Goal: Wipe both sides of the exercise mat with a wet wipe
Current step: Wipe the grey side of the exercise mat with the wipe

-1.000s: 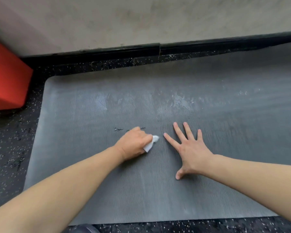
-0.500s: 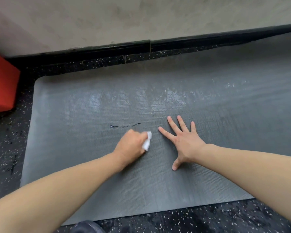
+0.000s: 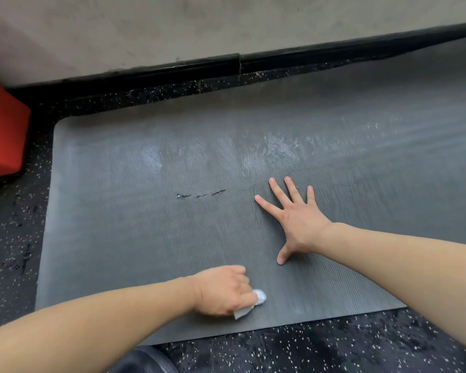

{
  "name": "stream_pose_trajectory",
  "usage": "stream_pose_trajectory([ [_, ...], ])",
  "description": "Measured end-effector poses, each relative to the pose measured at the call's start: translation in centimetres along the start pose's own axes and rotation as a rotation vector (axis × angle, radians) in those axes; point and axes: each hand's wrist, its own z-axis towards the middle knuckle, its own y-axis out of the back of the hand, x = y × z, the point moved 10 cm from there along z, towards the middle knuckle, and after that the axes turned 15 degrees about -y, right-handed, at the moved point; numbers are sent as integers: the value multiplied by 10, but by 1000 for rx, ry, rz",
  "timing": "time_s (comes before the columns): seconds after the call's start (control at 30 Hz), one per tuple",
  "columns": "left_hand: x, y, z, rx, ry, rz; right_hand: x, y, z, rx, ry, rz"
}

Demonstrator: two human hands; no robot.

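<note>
Left hand (image 3: 222,290), gripping the wet wipe (image 3: 254,301), has dropped toward lower frame; right hand (image 3: 293,219) pressed flat, fingers spread. Exercise mat (image 3: 145,238) looks soft, floppy; lift by an edge.

Counted items on the gym floor

One grey exercise mat (image 3: 151,251) is seen, marked by three short dark tears (image 3: 201,195) in a row. One white wet wipe (image 3: 254,302) is counted, gripped by the left hand (image 3: 222,290). Two bare hands are shown in all, the right hand (image 3: 293,219) being laid flat with five fingers spread. One red block (image 3: 3,130) is seen, one black skirting strip (image 3: 172,70), and one dark shoe tip (image 3: 148,360).
</note>
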Motion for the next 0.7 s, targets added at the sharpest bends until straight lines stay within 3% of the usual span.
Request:
stream_pose_trajectory([
  [0.03, 6, 3, -3, -8, -17, 26, 0, 1, -1, -5, 3, 5],
  [0.13, 43, 25, -24, -186, 240, 84, 0, -4, -17, 2, 41, 28],
  [0.2, 33, 17, -17, -208, 299, 43, -10, -18, -38, 18, 38, 27],
  [0.33, -45, -15, 31, -75, -58, 18, -35, -55, -72, 54, 3, -70],
  [0.37, -45, -16, 34, -60, -81, 39, -38, -60, -74, 59, 6, -74],
  [0.53, 39, 20, 15, -199, 319, 61, -38, -64, -70, 98, 18, -41],
  [0.6, 15, 15, 41, -135, 244, 5, -39, -64, -70, 101, 10, -32],
  [0.7, -38, -3, 73, 61, -87, 62, -39, -64, -70, 107, 5, -36],
])
